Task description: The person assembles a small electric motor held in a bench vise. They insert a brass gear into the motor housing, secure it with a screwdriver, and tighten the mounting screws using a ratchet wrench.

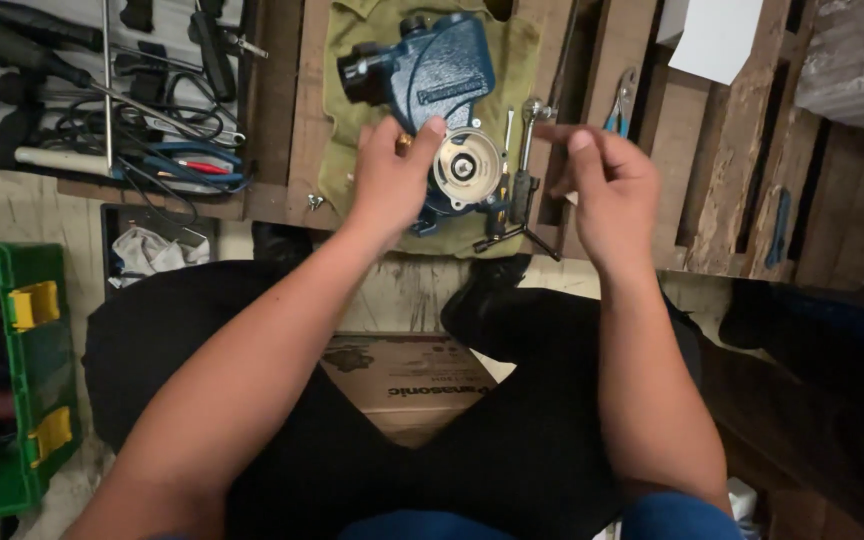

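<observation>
Resting on an olive-green cloth point(342, 110) spread over a rough wooden pallet tabletop point(652, 150), a blue cast-metal pump housing with a black port and a round pale metal face plate point(432, 80) lies directly in front of the person. It is judged to be heavy and rigid, with a painted skin that could be slippery if oily; it would best be taken by the thick blue body rather than by the thin face plate point(466, 167), whose centre looks more delicate.

The left hand point(392, 180) is laid against the lower left of the housing, fingers curled, with the thumb tip touching the rim of the face plate; a small brass-coloured piece point(404, 143) seems to be pinched under the fingers, though this is partly hidden. The right hand point(602, 185) is held just to the right of the housing, apart from it, loosely closed with thumb and forefinger brought together; whether anything is held between them cannot be told.

Between the housing and the right hand a chrome ratchet wrench with a black handle point(525, 160) lies on the cloth. Blue-handled pliers point(620, 108) lie farther right.
</observation>
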